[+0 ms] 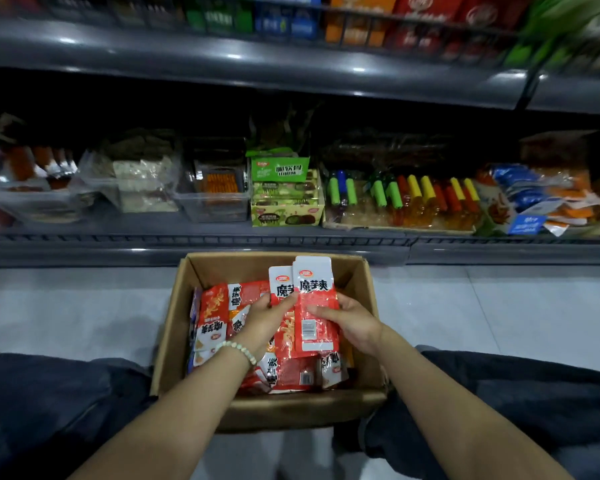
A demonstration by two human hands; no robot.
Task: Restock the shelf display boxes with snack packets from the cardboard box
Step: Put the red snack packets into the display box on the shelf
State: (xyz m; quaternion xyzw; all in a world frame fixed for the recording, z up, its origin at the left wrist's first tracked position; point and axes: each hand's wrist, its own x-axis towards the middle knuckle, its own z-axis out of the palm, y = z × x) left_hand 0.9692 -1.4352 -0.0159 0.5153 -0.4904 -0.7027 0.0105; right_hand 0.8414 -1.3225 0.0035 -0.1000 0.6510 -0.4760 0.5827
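Two red-and-white snack packets are held just above the cardboard box (174,327), side by side and overlapping: the rear packet (282,287) in the left hand (269,318), the front packet (315,299) in the right hand (349,323). Each hand is closed on its own packet, thumb and fingers pinching the lower half, and the hands nearly touch across the overlap. Both packets have their long axis running away from the person, white top ends pointing at the shelf (222,244). More loose packets (215,317) lie jumbled in the box beneath, which sits on the floor between the person's knees.

The next move, I judge, turns on where the display boxes lie. They are straight ahead of and above the hands, past the box's far wall and over the shelf's front rail. The green display box (286,202) is dead ahead, and the clear bin (215,199) is a little to its left. Neither hand is plainly nearer, though the left has the shorter reach to the bins on the left. (No display box showing this same red packet can be made out, and the left end of the shelf is too blurred to read.) Since the packets point forward, they would probably go in top-first or need tipping upright on arrival.
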